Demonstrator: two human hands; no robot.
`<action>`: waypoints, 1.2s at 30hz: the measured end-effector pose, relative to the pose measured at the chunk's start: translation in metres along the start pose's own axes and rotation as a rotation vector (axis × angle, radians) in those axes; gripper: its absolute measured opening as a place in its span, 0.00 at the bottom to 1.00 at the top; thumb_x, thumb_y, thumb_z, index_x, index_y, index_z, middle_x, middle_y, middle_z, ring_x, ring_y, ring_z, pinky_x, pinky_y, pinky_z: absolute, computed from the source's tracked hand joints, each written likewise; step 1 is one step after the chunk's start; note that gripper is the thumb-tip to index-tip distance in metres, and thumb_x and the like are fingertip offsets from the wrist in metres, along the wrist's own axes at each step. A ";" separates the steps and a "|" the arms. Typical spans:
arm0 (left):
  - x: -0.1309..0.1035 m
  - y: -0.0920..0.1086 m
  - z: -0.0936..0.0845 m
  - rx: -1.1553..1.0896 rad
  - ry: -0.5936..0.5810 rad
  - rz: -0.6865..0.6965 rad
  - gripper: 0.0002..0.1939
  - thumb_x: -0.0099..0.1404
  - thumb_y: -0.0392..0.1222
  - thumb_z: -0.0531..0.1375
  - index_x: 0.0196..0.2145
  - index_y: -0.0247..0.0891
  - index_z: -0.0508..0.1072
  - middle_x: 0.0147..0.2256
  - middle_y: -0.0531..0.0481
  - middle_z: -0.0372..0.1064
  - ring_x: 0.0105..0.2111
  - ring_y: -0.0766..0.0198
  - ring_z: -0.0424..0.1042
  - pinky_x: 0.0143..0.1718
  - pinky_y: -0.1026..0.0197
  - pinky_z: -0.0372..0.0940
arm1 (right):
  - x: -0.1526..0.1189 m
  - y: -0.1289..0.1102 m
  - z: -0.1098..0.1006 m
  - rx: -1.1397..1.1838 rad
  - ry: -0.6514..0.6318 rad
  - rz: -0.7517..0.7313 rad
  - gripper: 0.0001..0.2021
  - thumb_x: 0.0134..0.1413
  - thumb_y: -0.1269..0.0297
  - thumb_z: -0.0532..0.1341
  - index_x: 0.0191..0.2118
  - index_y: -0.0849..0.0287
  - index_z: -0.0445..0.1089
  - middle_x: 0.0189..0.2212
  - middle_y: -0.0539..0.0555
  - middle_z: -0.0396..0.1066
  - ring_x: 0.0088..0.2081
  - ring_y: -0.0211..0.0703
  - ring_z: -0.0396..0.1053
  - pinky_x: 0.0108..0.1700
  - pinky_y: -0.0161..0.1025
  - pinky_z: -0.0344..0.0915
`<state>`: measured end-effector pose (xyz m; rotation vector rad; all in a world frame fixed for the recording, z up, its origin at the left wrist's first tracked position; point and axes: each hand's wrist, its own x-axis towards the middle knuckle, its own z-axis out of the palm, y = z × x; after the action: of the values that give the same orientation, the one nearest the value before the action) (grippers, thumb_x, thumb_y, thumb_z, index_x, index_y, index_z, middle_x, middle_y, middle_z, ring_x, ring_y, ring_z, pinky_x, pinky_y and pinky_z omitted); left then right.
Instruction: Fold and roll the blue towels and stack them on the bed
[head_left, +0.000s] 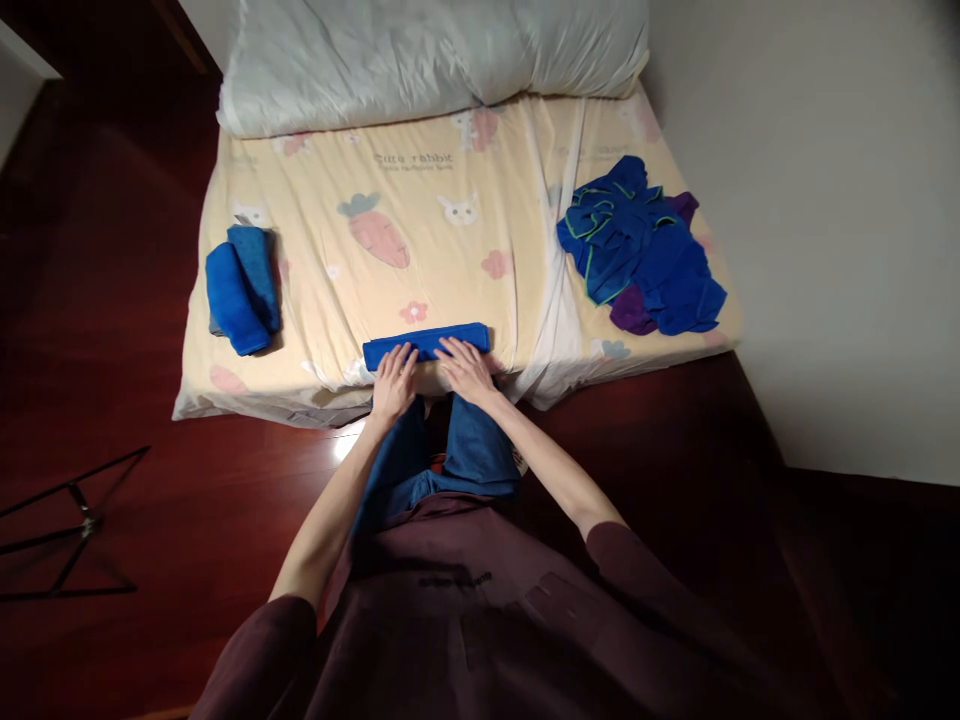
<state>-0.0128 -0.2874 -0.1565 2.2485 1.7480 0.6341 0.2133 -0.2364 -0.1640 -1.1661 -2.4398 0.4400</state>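
A blue cloth, folded into a long narrow strip, lies across the front edge of the bed. My left hand rests on its left half with the fingers spread. On its right half lies my right hand, fingers also apart and flat. Neither hand grips the cloth. At the left of the bed are a folded bright blue cloth and a folded grey-blue cloth partly beneath it. A crumpled pile of blue cloths with a purple cloth lies at the right.
The bed has a yellow sheet with rabbit and carrot prints. A pale rolled quilt spans its far end. A white wall borders the right side. A black metal stand is on the floor at left.
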 end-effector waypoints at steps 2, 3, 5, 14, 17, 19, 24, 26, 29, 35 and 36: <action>0.004 0.012 0.008 0.013 -0.058 0.021 0.33 0.72 0.38 0.50 0.73 0.34 0.59 0.73 0.38 0.52 0.75 0.47 0.47 0.75 0.39 0.43 | 0.005 -0.016 0.010 -0.009 -0.072 -0.064 0.25 0.71 0.68 0.52 0.70 0.60 0.66 0.74 0.58 0.55 0.76 0.51 0.48 0.77 0.58 0.45; 0.006 0.015 0.011 0.023 -0.079 0.013 0.34 0.71 0.38 0.51 0.73 0.32 0.58 0.74 0.38 0.50 0.76 0.46 0.44 0.75 0.38 0.42 | 0.008 -0.020 0.014 -0.016 -0.093 -0.072 0.26 0.70 0.69 0.53 0.70 0.62 0.65 0.75 0.59 0.53 0.77 0.51 0.47 0.78 0.58 0.44; 0.011 0.017 0.014 0.050 -0.107 -0.016 0.35 0.70 0.37 0.50 0.74 0.29 0.56 0.74 0.36 0.48 0.76 0.46 0.40 0.75 0.37 0.40 | 0.012 -0.023 0.019 -0.029 -0.115 -0.065 0.27 0.69 0.71 0.53 0.70 0.63 0.64 0.76 0.59 0.51 0.77 0.50 0.44 0.78 0.58 0.42; 0.029 -0.014 0.003 0.160 -0.157 -0.074 0.35 0.72 0.38 0.49 0.74 0.31 0.57 0.74 0.38 0.49 0.76 0.44 0.44 0.75 0.36 0.40 | 0.013 0.021 0.014 -0.040 -0.057 0.015 0.29 0.73 0.68 0.48 0.76 0.60 0.54 0.76 0.55 0.49 0.78 0.46 0.44 0.78 0.55 0.43; 0.033 -0.030 0.001 0.153 -0.171 -0.067 0.33 0.73 0.35 0.47 0.74 0.30 0.58 0.74 0.36 0.50 0.75 0.45 0.46 0.75 0.38 0.41 | 0.008 0.037 0.009 -0.050 -0.031 0.052 0.29 0.73 0.69 0.47 0.76 0.61 0.55 0.76 0.55 0.51 0.77 0.46 0.45 0.79 0.54 0.42; 0.034 -0.041 -0.002 0.126 -0.178 -0.053 0.33 0.72 0.33 0.46 0.73 0.30 0.59 0.73 0.34 0.50 0.75 0.45 0.47 0.75 0.38 0.42 | 0.004 0.047 0.004 -0.055 -0.016 0.087 0.29 0.73 0.70 0.48 0.75 0.62 0.55 0.75 0.56 0.51 0.77 0.46 0.46 0.79 0.53 0.42; 0.028 -0.066 -0.016 0.035 -0.167 -0.008 0.36 0.67 0.27 0.48 0.72 0.29 0.61 0.72 0.31 0.54 0.74 0.46 0.51 0.75 0.39 0.46 | -0.008 0.062 -0.009 -0.043 -0.006 0.190 0.29 0.71 0.71 0.50 0.75 0.62 0.56 0.74 0.58 0.54 0.76 0.46 0.49 0.77 0.53 0.47; 0.024 -0.072 -0.023 0.007 -0.155 -0.019 0.36 0.66 0.27 0.49 0.71 0.30 0.62 0.71 0.31 0.55 0.73 0.47 0.53 0.74 0.38 0.46 | -0.011 0.064 -0.013 -0.041 -0.016 0.212 0.29 0.70 0.72 0.51 0.74 0.61 0.58 0.74 0.59 0.56 0.76 0.48 0.51 0.77 0.56 0.48; 0.017 -0.072 -0.032 -0.019 -0.146 -0.056 0.38 0.63 0.28 0.52 0.71 0.30 0.63 0.71 0.31 0.57 0.73 0.47 0.54 0.75 0.38 0.46 | -0.012 0.066 -0.019 -0.049 -0.028 0.210 0.30 0.68 0.74 0.51 0.74 0.61 0.59 0.73 0.59 0.56 0.76 0.48 0.51 0.76 0.57 0.50; -0.017 -0.046 -0.030 -0.136 0.153 -0.309 0.33 0.62 0.29 0.53 0.65 0.36 0.69 0.66 0.36 0.66 0.71 0.47 0.58 0.73 0.40 0.51 | -0.008 0.068 -0.030 -0.098 -0.054 0.242 0.32 0.62 0.80 0.50 0.70 0.66 0.64 0.72 0.62 0.60 0.74 0.49 0.56 0.75 0.56 0.52; -0.025 -0.038 -0.026 -0.199 0.240 -0.402 0.30 0.63 0.30 0.54 0.63 0.37 0.71 0.63 0.36 0.70 0.69 0.47 0.61 0.71 0.40 0.55 | -0.007 0.067 -0.032 -0.107 -0.051 0.237 0.31 0.61 0.79 0.51 0.69 0.67 0.66 0.71 0.63 0.61 0.73 0.51 0.57 0.75 0.57 0.52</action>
<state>-0.0629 -0.3037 -0.1552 1.6791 2.0630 0.9626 0.2773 -0.1981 -0.1674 -1.5160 -2.4023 0.4166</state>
